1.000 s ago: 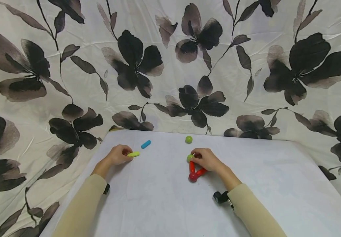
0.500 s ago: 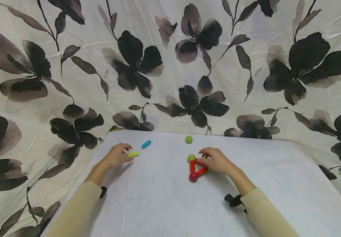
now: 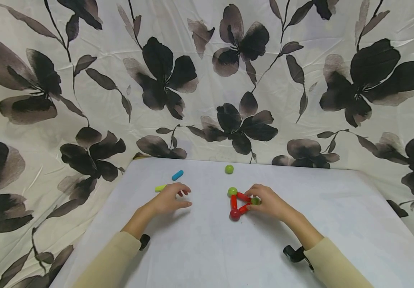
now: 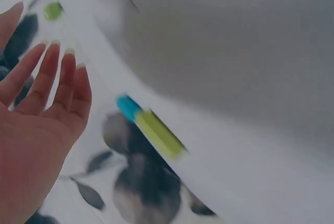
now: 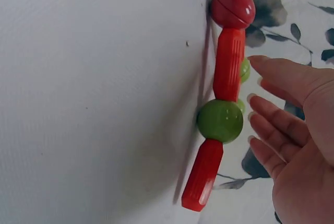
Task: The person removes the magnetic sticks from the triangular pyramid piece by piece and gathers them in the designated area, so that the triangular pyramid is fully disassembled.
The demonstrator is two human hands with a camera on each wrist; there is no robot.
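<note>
In the head view, a floral cloth (image 3: 203,80) rises beyond a white table top (image 3: 200,248). With the red ball (image 3: 234,215) as landmark, a loose green ball (image 3: 229,169) lies well beyond it, and a blue rod (image 3: 177,175) and a yellow rod (image 3: 160,188) lie farther off to its left. The left hand (image 3: 169,199) is left of the red ball, fingers loosely bent around nothing, masking one end of the yellow rod. The right hand (image 3: 269,202) is to the red ball's right, partly covering the corner green ball (image 3: 255,201). The red ball, that ball and a far green ball (image 3: 232,192) form a triangle with three red rods (image 3: 233,202).

In the left wrist view, the left hand, cut off by the frame edge, has its fingers extended and released; the blue and yellow rods look blurred.

In the right wrist view, the right hand's fingers show a gap from the corner green ball, grasping nothing. The red ball is glossy and seamed. A grooved rod (image 5: 202,176) juts from the corner green ball, away from the red ball.
</note>
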